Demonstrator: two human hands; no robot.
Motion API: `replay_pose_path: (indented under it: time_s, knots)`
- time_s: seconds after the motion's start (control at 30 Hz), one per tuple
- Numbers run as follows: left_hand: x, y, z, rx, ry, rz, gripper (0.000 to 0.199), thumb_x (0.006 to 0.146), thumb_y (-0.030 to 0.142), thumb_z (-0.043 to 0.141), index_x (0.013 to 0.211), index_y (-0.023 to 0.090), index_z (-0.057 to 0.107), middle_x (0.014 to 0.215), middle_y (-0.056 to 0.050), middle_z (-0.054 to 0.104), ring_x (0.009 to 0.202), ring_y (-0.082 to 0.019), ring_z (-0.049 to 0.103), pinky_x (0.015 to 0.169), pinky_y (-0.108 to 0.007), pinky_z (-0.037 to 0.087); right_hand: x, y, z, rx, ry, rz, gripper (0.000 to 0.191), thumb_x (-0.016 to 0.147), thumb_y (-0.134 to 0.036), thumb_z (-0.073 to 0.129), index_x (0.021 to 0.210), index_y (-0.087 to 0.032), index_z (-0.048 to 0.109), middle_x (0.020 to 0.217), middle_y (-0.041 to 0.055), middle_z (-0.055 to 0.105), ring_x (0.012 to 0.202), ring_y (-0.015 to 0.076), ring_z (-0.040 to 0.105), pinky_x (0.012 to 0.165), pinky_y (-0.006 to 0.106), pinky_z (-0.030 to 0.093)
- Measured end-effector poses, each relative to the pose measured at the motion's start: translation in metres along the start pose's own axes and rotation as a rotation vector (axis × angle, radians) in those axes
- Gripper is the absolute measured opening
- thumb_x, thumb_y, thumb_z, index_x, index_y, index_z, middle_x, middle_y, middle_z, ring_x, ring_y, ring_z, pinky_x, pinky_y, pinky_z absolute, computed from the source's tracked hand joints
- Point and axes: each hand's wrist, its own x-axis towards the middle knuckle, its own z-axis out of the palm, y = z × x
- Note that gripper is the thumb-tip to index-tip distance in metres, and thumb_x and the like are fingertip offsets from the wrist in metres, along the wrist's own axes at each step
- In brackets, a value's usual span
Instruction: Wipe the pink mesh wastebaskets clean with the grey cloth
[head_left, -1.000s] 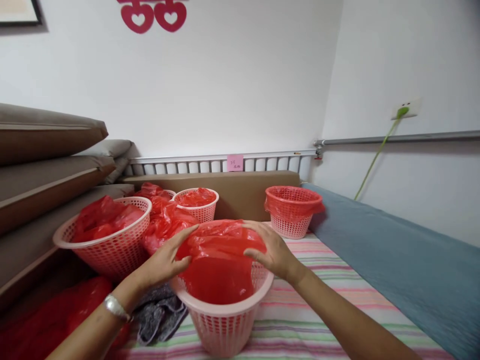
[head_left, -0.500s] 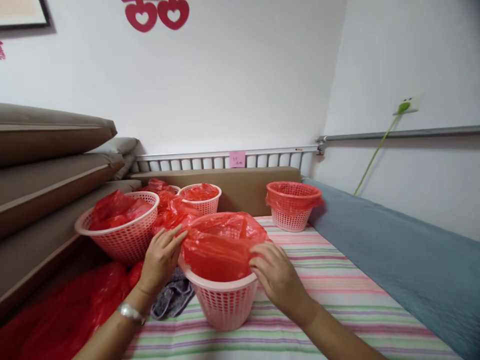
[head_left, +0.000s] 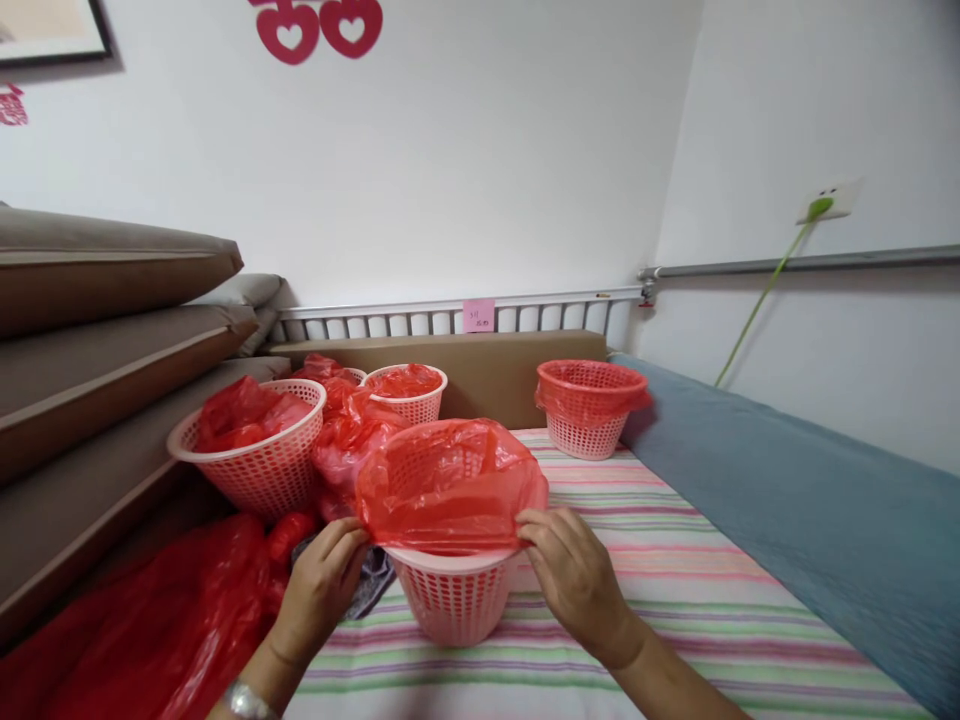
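Note:
A pink perforated plastic basket stands upright on the striped sheet in front of me. Inside it sits a red plastic bag, its front edge stretched taut across the front rim. At the left end of that edge, my left hand pinches the bag. My right hand grips the same edge at the right, fingers closed on the film. Both hands are beside the rim, with the basket between them. The back rim is covered by the bag.
Another lined basket stands at the back right. To the left are a basket with crumpled bags, a small basket, loose red bags and stacked cushions. A dark cloth lies behind my left hand. A blue-grey panel borders the right.
Both hands have moved down and slightly apart, drawing the bag's front edge forward over the front rim. The front of the bag is now pulled flat and wide.

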Motion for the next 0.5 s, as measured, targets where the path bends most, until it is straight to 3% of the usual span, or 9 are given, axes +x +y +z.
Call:
replay_pose_path:
  time_s: [0.2,0.4,0.5]
  knots:
    - [-0.004,0.002,0.01,-0.039,-0.053,-0.047,0.015,0.088,0.015,0.048,0.09,0.018,0.062,0.095,-0.007,0.064,0.088,-0.015,0.063,0.079,-0.025,0.053,-0.032,-0.007,0.008,0.08,-0.067,0.023,0.02,0.085,-0.005,0.046,0.092,-0.02,0.057,0.083,0.0042,0.062,0.076,0.0172,0.054,0.069,0.032,0.045]
    - [-0.01,-0.001,0.02,-0.029,-0.135,-0.054,0.023,0.09,0.016,0.045,0.089,0.018,0.068,0.09,-0.008,0.067,0.083,-0.016,0.063,0.076,-0.027,0.052,-0.046,0.002,0.024,0.068,-0.154,0.092,0.02,0.089,-0.009,0.044,0.08,-0.019,0.058,0.073,0.0032,0.056,0.071,0.0172,0.049,0.065,0.032,0.039]
    - [-0.019,-0.006,0.03,-0.017,-0.234,-0.042,0.024,0.089,0.018,0.046,0.093,0.021,0.069,0.09,-0.008,0.069,0.082,-0.018,0.064,0.074,-0.029,0.051,-0.055,0.004,0.034,0.034,-0.227,0.119,0.02,0.087,-0.01,0.046,0.076,-0.019,0.059,0.072,0.0029,0.056,0.071,0.0177,0.049,0.065,0.032,0.038]
